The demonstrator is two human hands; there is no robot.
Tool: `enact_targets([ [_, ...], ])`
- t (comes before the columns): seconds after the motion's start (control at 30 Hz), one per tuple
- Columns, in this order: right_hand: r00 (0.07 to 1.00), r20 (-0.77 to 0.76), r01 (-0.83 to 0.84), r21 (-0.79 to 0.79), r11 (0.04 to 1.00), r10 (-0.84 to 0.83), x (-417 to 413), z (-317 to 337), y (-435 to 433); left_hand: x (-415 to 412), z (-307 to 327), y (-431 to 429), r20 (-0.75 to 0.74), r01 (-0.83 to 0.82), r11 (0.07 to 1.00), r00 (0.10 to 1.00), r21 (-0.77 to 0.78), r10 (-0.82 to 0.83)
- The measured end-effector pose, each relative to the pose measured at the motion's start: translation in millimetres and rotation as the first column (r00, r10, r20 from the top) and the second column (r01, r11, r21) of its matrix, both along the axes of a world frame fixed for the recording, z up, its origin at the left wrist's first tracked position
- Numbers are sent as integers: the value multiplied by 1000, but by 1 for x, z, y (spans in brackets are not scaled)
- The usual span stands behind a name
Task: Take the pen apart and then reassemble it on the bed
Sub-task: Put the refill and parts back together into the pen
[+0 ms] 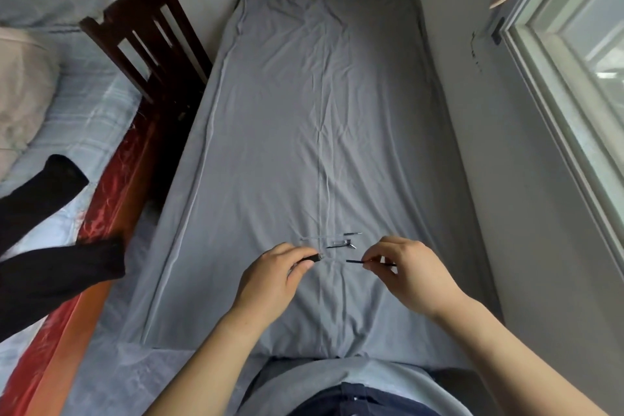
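Observation:
My left hand (275, 275) pinches a short black pen barrel piece (314, 258), whose open end points right. My right hand (408, 272) holds a thin dark refill (354, 261) level between thumb and fingers, its tip aimed left toward the barrel with a small gap between them. Both hands hover just above the grey bed sheet (320, 111). Just beyond the hands, a long thin clear refill tube (332, 236) lies flat on the sheet. Beside it rests a small dark clip piece with a metal tip (341, 244).
A dark wooden chair (148, 37) stands left of the bed, next to a red-edged mattress (111, 213) with black fabric (50, 267) draped on it. A grey wall and a window frame (557, 84) run along the right. Bunched sheet lies at the far end.

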State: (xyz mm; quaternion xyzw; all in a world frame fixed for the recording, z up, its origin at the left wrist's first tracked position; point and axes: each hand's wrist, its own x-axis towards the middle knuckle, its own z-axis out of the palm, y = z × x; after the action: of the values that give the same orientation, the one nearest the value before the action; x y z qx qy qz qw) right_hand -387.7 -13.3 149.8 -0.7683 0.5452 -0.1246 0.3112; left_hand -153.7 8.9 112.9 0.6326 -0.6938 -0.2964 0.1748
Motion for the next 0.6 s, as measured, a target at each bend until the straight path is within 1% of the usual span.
enact_targets([
  [0.3, 998, -5, 70, -4, 998, -70, -8, 5, 9, -6, 5, -1, 2, 30, 999, 1000, 17, -30],
  [0.6, 997, -10, 74, -29, 997, -74, -6, 6, 5, -6, 7, -6, 0, 31, 999, 1000, -6, -31],
])
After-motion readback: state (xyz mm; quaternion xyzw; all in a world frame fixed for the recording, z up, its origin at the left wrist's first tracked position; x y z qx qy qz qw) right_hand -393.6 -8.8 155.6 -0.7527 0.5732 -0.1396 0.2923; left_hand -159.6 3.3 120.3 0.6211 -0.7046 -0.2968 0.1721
